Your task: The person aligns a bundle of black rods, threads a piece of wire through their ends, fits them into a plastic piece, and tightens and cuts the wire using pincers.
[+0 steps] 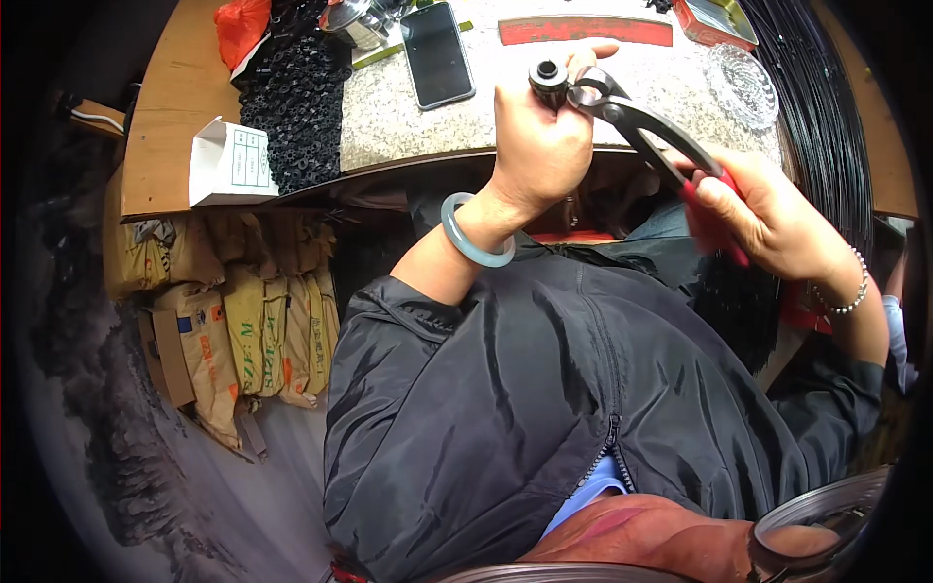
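Observation:
My left hand is closed around a short black cylinder with a round hole in its upturned end. Pliers with dark metal jaws and red handles are gripped in my right hand. Their curved jaws lie right beside the cylinder, close to my left fingertips; whether they bite on anything there cannot be made out. Both hands are raised over the near edge of the work table. Part of the red handles is smeared by motion.
A heap of small black parts covers the table's left, beside a white box. Farther back lie a phone and a red strip. A clear dish and thin black rods are at right. Sacks stand below left.

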A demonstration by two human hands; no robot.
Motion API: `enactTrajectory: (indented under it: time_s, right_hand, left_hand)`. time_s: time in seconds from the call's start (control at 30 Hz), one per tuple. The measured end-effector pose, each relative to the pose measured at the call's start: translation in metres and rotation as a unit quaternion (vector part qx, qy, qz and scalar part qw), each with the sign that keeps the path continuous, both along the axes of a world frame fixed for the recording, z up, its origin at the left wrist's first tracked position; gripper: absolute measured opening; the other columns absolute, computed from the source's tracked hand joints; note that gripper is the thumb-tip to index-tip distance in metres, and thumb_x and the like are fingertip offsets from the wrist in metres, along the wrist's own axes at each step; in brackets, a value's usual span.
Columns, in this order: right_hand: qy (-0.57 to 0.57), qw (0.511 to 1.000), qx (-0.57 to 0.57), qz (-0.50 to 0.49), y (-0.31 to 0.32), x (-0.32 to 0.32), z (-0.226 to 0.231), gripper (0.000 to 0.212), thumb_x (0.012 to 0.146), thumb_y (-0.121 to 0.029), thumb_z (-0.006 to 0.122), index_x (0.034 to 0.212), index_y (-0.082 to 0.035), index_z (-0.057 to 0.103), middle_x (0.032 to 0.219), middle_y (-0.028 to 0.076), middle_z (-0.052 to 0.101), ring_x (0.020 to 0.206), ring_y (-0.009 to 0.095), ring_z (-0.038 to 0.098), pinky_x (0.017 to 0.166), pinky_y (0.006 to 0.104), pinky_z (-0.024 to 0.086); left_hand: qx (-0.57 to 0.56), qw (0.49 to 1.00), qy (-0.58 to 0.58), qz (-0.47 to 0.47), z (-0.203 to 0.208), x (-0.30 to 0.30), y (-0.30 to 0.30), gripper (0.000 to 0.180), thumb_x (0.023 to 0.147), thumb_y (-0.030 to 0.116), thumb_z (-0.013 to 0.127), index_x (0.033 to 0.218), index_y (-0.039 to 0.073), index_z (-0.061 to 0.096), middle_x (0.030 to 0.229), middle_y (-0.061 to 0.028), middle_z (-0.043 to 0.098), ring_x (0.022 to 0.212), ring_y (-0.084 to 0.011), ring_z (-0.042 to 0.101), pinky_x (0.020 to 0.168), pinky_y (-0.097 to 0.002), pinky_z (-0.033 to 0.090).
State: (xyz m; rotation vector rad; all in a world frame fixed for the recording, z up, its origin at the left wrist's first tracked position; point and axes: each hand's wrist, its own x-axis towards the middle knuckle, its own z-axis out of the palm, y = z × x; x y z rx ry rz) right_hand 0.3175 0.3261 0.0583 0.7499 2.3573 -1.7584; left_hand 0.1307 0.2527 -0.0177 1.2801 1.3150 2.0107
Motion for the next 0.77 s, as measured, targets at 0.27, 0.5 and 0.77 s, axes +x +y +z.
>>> enactTrajectory:
  time_s: [0.27, 0.5, 0.77]
  right_hand:
    - [-0.016, 0.970, 0.238, 0.047, 0.006, 0.000, 0.037, 0.032, 0.096, -0.022, 0.050, 0.117, 0.002, 0.051, 0.071, 0.012, 0.055, 0.063, 0.020, 0.055, 0.062, 0.0313, 0.046]
    - [-0.034, 0.956, 0.290, 0.027, 0.013, 0.002, 0.032, 0.036, 0.097, -0.022, 0.049, 0.124, 0.001, 0.046, 0.085, 0.017, 0.059, 0.081, 0.026, 0.060, 0.073, 0.0354, 0.046]
    - [0.000, 0.891, 0.449, -0.068, 0.064, 0.006, -0.124, 0.042, 0.092, -0.014, 0.055, 0.131, -0.006, 0.042, 0.128, 0.021, 0.050, 0.117, 0.031, 0.052, 0.097, 0.0390, 0.042]
  left_hand:
    - [0.081, 0.991, 0.102, 0.037, 0.003, -0.005, 0.010, 0.022, 0.096, 0.010, 0.049, 0.095, -0.005, 0.065, 0.057, 0.0022, 0.051, 0.046, 0.0013, 0.037, 0.040, -0.0181, 0.025]
    - [-0.041, 0.997, 0.068, 0.004, 0.031, -0.015, 0.000, 0.015, 0.090, 0.005, 0.053, 0.094, -0.001, 0.066, 0.063, -0.0015, 0.060, 0.056, -0.0059, 0.051, 0.052, -0.0239, 0.041]
    - [-0.022, 0.998, 0.047, 0.044, -0.041, 0.015, -0.013, 0.032, 0.087, 0.015, 0.061, 0.115, 0.000, 0.058, 0.096, -0.0124, 0.055, 0.090, -0.0180, 0.046, 0.078, -0.0251, 0.030]
